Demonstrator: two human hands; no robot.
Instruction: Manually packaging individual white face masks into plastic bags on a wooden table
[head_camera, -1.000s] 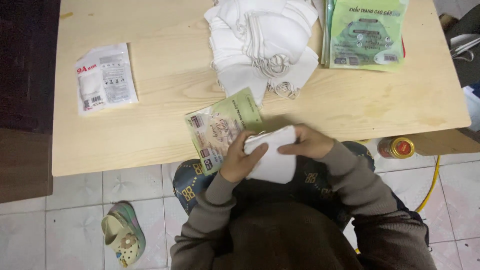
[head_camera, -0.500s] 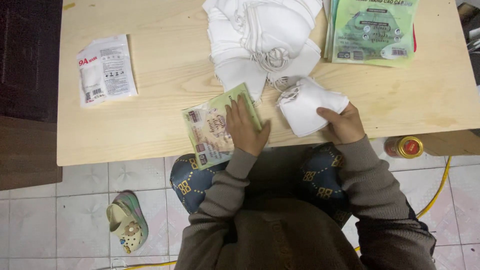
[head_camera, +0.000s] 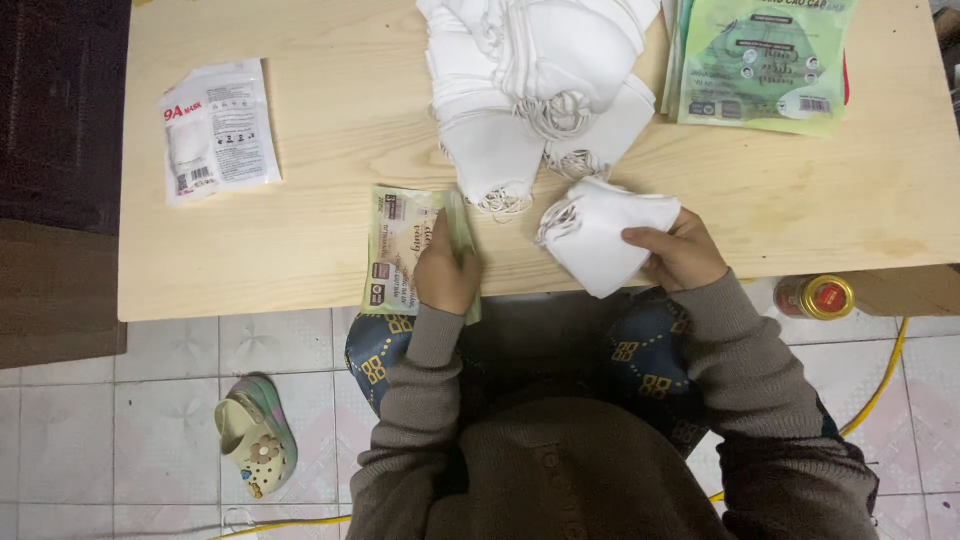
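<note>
your right hand (head_camera: 683, 255) pinches a white mask (head_camera: 600, 232) just below the mask pile (head_camera: 540, 90); your left hand (head_camera: 447, 272), fingers together, presses a green packet (head_camera: 400, 245) beside it on the worktop (head_camera: 300, 230).

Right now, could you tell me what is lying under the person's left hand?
The left hand lies flat on a green printed packet at the edge of the wooden table. The part under the palm is covered.

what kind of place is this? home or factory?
Likely a home packing setup, not a factory: a small wooden table on tiled floor, a slipper beside it, a pile of white masks and green pouches.
</note>
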